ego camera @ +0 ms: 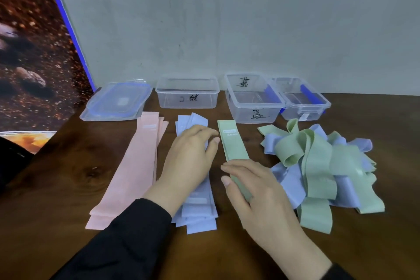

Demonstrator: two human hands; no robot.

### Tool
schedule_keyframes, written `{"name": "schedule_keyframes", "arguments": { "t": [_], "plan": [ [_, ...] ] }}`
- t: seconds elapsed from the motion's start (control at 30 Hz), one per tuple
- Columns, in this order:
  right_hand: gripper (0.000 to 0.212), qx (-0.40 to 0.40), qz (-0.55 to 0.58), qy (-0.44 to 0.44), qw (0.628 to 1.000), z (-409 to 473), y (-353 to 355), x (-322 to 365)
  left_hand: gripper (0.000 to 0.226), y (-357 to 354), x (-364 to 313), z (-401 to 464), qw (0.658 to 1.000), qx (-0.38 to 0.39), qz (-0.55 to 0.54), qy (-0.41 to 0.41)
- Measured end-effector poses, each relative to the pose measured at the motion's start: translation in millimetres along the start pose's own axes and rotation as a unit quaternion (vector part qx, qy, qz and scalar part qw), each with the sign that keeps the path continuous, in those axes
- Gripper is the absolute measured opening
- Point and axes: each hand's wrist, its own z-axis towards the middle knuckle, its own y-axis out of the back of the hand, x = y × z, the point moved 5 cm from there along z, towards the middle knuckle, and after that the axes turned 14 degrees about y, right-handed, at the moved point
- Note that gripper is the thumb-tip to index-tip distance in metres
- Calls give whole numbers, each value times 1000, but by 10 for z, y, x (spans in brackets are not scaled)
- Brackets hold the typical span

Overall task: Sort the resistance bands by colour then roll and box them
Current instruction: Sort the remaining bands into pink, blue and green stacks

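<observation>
At far left, stacked lids (117,103) at the table's back edge, with a flat pink stack (134,170) running toward the viewer. Next, left hand (189,161) resting fingers relaxed and loosely spread on the blue stack (197,213); just beside it, right hand (256,198) lying flat with straight fingers on the near end of a single green band (231,141) (label end pointing away). Behind, three clear boxes (187,92) in a row; at right, an unsorted tangle (318,166) of green and blue bands on the wooden table (56,188).
</observation>
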Motion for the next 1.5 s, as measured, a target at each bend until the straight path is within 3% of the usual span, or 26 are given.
{"name": "schedule_keyframes", "arguments": {
  "t": [0.13, 0.23, 0.37, 0.43, 0.7, 0.83, 0.97, 1.07, 1.2, 1.37, 1.5],
  "plan": [
    [27, -8, -62, -49, 997, -69, 407, -450, 27, -66, -497, -125, 994, 91, -46, -24],
    [17, 30, -88, -114, 989, -183, 766, -770, 27, -161, -571, -245, 991, 95, -86, -34],
    [23, 249, -108, -128, 954, -475, 1066, -1080, 34, -371, -491, -364, 986, 147, -44, -63],
    [27, 303, -139, -141, 932, -610, 1122, -1190, 35, -460, -495, -395, 981, 180, -32, -68],
    [10, 114, -149, -124, 974, -542, 1153, -1166, 34, -461, -517, -409, 979, 185, -50, -66],
    [8, -18, -30, -219, 975, -312, 1285, -998, 30, -428, -544, -420, 981, 166, -79, -67],
    [10, -84, 33, -207, 974, -64, 1253, -690, 25, -390, -577, -446, 956, 207, -206, -20],
    [10, -64, 49, -176, 981, 12, 975, -446, 28, -436, -583, -461, 923, 274, -268, 32],
    [34, 25, 66, -108, 992, -26, 614, -301, 22, -439, -507, -412, 889, 275, -355, 90],
    [25, -20, 63, -149, 987, -142, 624, -470, 26, -435, -520, -408, 791, 349, -482, 142],
    [48, -21, -5, -126, 992, -96, 642, -532, 29, -391, -526, -395, 806, 334, -475, 117]
  ]
}}
